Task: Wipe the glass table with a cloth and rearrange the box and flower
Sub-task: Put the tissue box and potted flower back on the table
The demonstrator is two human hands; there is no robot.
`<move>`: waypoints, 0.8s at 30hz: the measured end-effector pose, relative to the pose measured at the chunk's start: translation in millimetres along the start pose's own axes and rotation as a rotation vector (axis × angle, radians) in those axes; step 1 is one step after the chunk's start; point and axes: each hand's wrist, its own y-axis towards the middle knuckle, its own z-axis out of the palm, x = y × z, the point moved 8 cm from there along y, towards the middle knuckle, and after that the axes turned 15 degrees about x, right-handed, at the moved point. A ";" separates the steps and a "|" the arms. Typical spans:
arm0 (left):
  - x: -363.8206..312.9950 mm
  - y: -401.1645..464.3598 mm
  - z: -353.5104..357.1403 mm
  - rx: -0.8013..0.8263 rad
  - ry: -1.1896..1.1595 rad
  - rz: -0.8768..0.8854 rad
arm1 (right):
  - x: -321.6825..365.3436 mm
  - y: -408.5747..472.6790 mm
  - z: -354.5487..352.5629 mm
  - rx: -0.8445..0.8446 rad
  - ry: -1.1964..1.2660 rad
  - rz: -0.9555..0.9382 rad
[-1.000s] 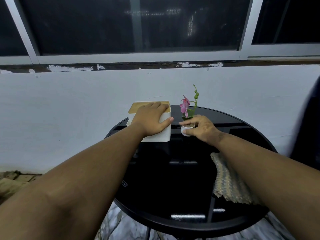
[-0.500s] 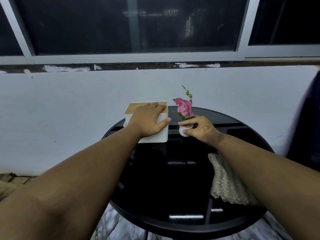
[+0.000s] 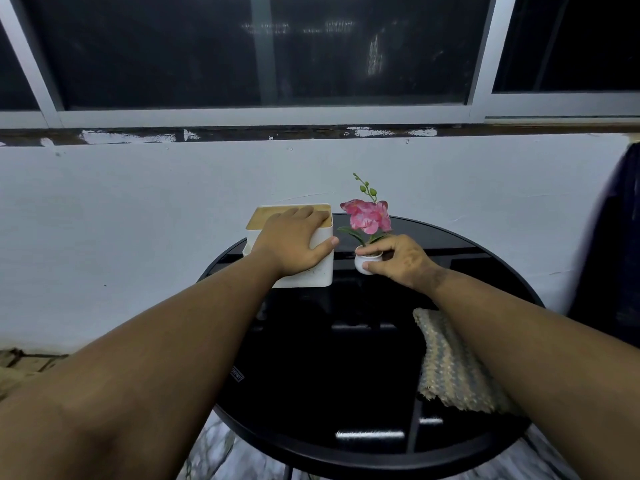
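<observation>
A white box (image 3: 320,271) with a wooden lid stands at the far left of the round black glass table (image 3: 329,375). My left hand (image 3: 294,245) lies over the box's top, fingers across the lid and thumb down its right side. To its right stands a pink flower (image 3: 367,216) in a small white pot (image 3: 363,263). My right hand (image 3: 398,259) pinches the pot's rim and side. A woven beige cloth (image 3: 453,368) lies on the table's right part, partly under my right forearm.
A white wall (image 3: 138,220) runs close behind the table, with dark windows (image 3: 242,46) above it. A dark fabric object (image 3: 609,254) hangs at the right edge. Marbled floor (image 3: 214,455) shows below the table's front rim.
The flower has turned in its pot so the pink bloom faces me. Both hands stay on the box and the pot at nearly the same spots.
</observation>
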 end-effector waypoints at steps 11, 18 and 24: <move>-0.2 0.6 1.0 -0.007 0.004 0.005 | -4.5 0.0 -1.9 -0.015 0.050 -0.011; 0.1 0.4 0.9 -0.001 0.019 -0.004 | -4.7 6.1 -0.9 -0.037 0.051 0.003; 1.0 1.4 2.5 0.008 0.024 -0.007 | -3.5 6.6 -1.3 -0.020 0.032 0.014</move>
